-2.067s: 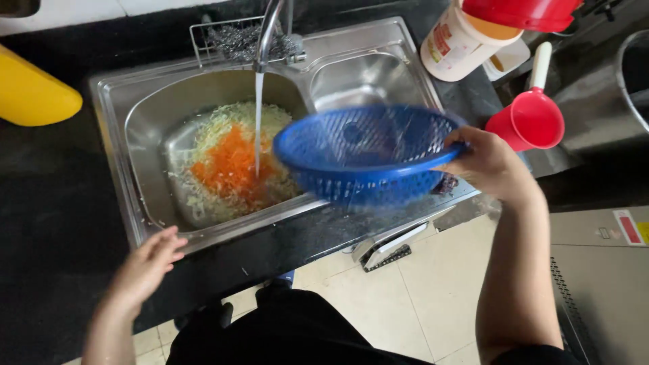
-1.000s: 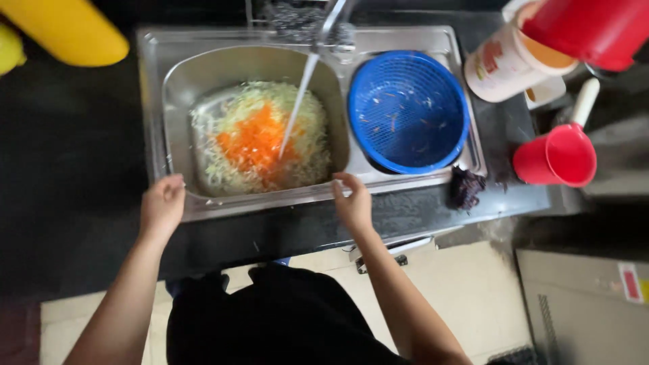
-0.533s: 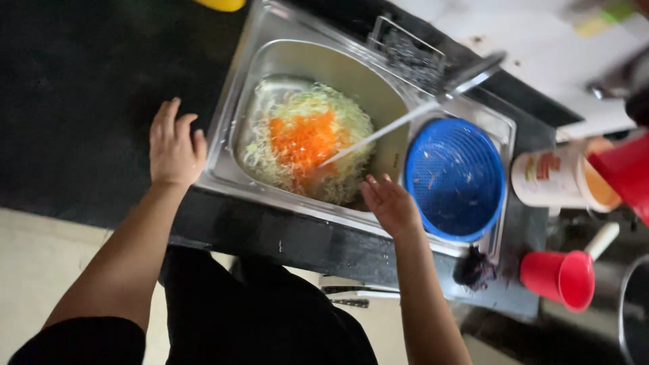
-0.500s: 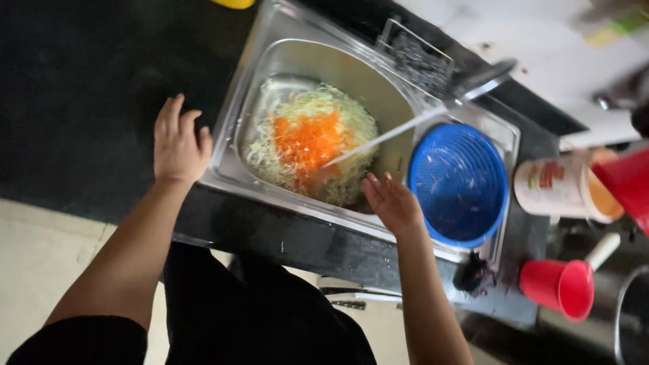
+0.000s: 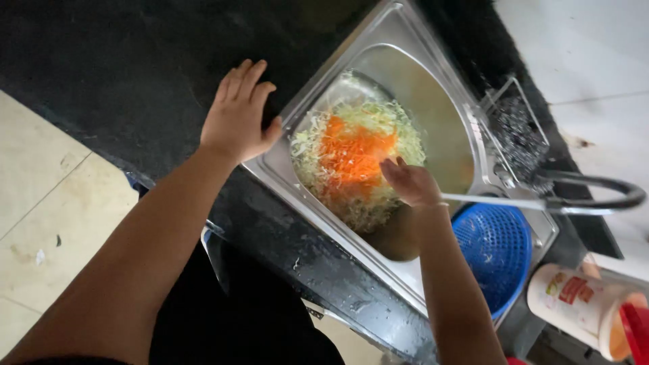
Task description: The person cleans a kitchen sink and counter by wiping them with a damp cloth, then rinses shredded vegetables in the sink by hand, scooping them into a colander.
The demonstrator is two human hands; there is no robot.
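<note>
We rest our left hand (image 5: 236, 118), fingers spread flat, on the black counter (image 5: 122, 61) at the steel sink's (image 5: 433, 74) rim. Our right hand (image 5: 409, 182), fingers loosely curled and holding nothing, hovers over the shredded cabbage and carrot (image 5: 355, 159) in the basin, beside the blue colander (image 5: 497, 247).

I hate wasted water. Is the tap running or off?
Running: a thin stream of water leaves the tap toward the right hand over the shredded vegetables.

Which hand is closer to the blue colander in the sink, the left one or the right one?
The right hand. It hovers over the shredded vegetables in the basin beside the blue colander. The left hand rests flat on the black counter, on the far side of that basin.
</note>
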